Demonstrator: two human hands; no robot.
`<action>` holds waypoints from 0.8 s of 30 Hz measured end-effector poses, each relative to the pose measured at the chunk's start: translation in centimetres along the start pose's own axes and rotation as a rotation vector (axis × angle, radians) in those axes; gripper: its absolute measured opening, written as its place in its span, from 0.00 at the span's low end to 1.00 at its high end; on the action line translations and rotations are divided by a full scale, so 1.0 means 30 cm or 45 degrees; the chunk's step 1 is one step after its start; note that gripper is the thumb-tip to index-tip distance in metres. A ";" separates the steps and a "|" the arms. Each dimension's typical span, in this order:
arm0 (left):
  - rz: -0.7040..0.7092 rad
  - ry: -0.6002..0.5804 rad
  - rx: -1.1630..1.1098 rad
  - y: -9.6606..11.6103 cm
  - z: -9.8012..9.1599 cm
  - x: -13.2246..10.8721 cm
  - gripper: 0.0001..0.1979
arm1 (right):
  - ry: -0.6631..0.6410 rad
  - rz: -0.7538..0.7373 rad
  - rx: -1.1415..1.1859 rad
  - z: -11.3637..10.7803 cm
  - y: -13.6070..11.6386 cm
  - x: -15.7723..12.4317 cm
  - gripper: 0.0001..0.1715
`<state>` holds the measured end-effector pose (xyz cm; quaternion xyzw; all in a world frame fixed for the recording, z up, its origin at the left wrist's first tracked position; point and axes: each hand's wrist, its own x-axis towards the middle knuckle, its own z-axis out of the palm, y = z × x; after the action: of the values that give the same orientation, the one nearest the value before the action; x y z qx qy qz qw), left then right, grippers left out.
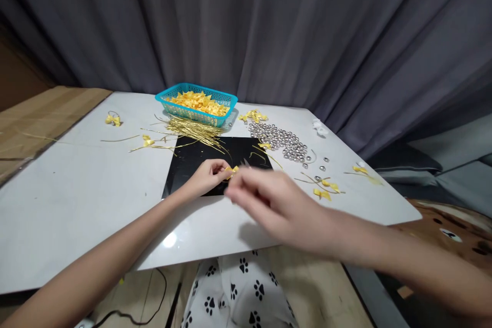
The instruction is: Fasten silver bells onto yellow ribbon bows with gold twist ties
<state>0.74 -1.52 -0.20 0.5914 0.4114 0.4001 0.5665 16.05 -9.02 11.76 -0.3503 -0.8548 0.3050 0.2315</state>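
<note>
In the head view, the work in hand seems to be fine handling of one yellow bow [231, 169] over the black mat [188, 166], at the middle of the white surface [96, 189]. The left hand [207, 177] reaches in from the left, its grip narrow: thumb and fingertips close on the bow's left side. The right hand [274, 197] is nearer and to the right, blurred, its fingers curled towards the thumb just beside the bow. Its grip looks narrow too, but whether it holds anything or touches the bow cannot be told.

As a judgement, the next move calls for a steady left pinch and a small, exact action by the right fingertips.

Gold wires [192, 130] lie in a heap at the far edge of the mat, in front of a blue basket [184, 111] of yellow pieces [198, 102]. Silver beads [277, 137] spread to the far right, and loose bows [322, 194] lie nearer, on the right.
</note>
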 end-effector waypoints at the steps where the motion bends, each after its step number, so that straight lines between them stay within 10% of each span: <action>1: -0.010 0.011 -0.001 0.005 -0.001 0.000 0.10 | -0.102 0.026 -0.003 0.023 0.004 -0.046 0.11; 11: -0.113 0.050 -0.173 0.043 -0.002 -0.009 0.11 | -0.369 -0.114 -0.752 0.184 0.181 -0.251 0.19; 24: -0.067 -0.137 -0.387 0.058 0.013 -0.031 0.11 | -0.373 -0.025 -0.757 0.268 0.228 -0.276 0.15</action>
<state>0.84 -2.56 1.53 0.5087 0.3304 0.4105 0.6808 19.65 -14.14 -0.10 -0.3467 -0.9339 0.0871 -0.0033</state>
